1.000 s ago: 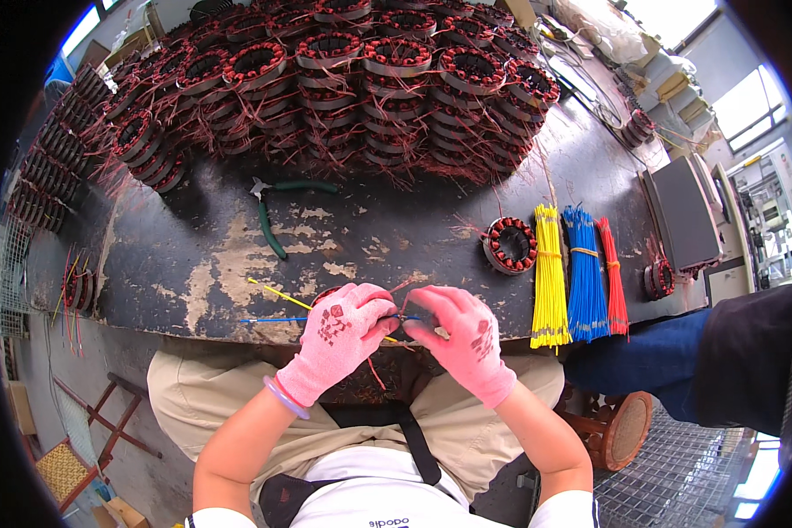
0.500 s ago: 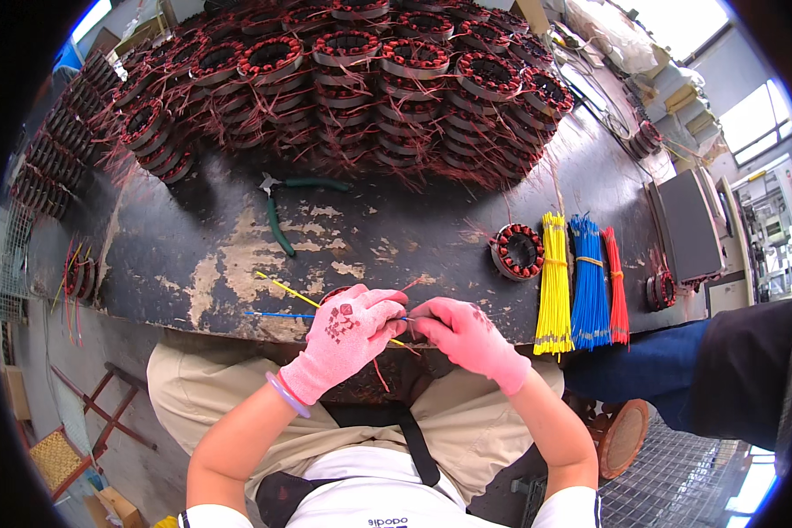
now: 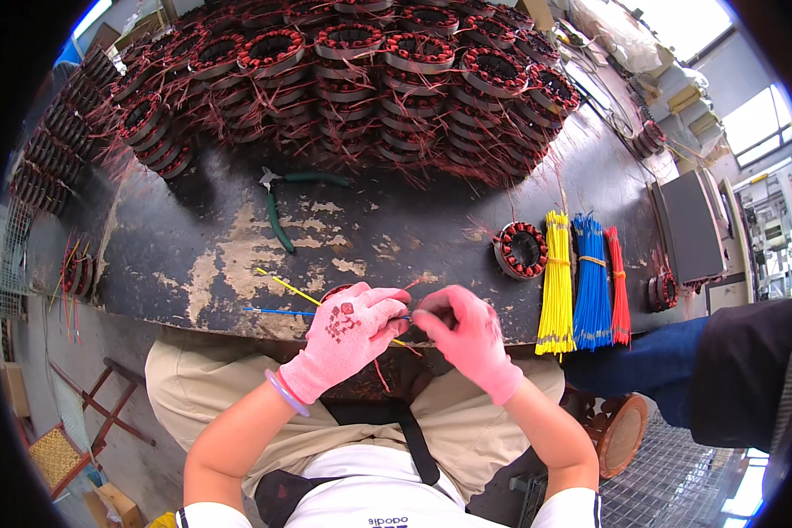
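My left hand [image 3: 352, 324], in a pink glove, is closed at the table's near edge. A blue wire [image 3: 277, 312] runs under it, and its dark end shows by the thumb and fingertips. A yellow wire [image 3: 289, 287] also passes beneath the hand and comes out below it. Part of a red-wound ring [image 3: 336, 290], like a motor stator, shows behind the knuckles; the rest is hidden. My right hand [image 3: 466, 334], gloved too, has its fingers curled and thumb close to the index finger, right beside the blue wire's end. What lies between those fingertips is hidden.
Stacks of wound stators [image 3: 343, 97] fill the table's far side. Green-handled pliers [image 3: 277, 211] lie at centre left. To the right are a single stator [image 3: 520, 250] and bundles of yellow [image 3: 554, 282], blue [image 3: 591, 282] and red wires [image 3: 618, 282]. A person's dark-clothed leg [image 3: 651, 361] is at right.
My right hand has turned and risen slightly, its fingers curling more beside the wire's end. My left hand stays almost in place.
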{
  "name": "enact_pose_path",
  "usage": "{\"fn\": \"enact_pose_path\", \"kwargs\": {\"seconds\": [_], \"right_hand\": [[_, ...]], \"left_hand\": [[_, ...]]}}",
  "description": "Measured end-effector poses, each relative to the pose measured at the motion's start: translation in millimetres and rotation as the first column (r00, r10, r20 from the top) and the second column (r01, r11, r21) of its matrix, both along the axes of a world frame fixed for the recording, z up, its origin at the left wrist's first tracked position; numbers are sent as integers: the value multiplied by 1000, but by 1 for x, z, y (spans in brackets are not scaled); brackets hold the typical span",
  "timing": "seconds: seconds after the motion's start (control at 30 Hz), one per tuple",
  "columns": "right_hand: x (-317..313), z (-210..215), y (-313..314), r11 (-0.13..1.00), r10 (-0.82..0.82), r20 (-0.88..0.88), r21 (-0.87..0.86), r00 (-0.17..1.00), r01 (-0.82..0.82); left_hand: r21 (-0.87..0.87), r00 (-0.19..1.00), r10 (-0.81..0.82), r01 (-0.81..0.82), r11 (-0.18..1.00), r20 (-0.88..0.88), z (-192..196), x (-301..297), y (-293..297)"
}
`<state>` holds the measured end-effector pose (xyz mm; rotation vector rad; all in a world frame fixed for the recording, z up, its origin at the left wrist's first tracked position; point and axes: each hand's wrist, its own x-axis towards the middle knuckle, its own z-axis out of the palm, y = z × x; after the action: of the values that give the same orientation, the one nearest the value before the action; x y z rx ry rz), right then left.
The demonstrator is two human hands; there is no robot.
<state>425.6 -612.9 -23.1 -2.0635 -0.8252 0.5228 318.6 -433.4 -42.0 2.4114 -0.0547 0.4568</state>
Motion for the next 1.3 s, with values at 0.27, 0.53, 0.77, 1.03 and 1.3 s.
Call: {"fn": "enact_pose_path", "kwargs": {"seconds": [0.27,0.53,0.77,1.03,1.3], "right_hand": [[4,-4,-3,988,90,-334,-91,938,-128],[5,1,-10,954,292,411,-66,864,-291],[14,-5,2,997,54,-474,-25,879,-75],[-6,-2,-6,989,139,657,-56,741,-136],[0,14,-13,990,53,-317,-107,947,-91]], "left_hand": [[16,1000,-10,10,1000,6,-1,0,-2],[-20,1000,-24,24,1000,8,2,1,-1],[5,998,-52,52,999,26,0,2,-1],[6,999,-35,35,999,20,0,0,-1],[-11,996,-86,86,996,36,-1,2,0]]}}
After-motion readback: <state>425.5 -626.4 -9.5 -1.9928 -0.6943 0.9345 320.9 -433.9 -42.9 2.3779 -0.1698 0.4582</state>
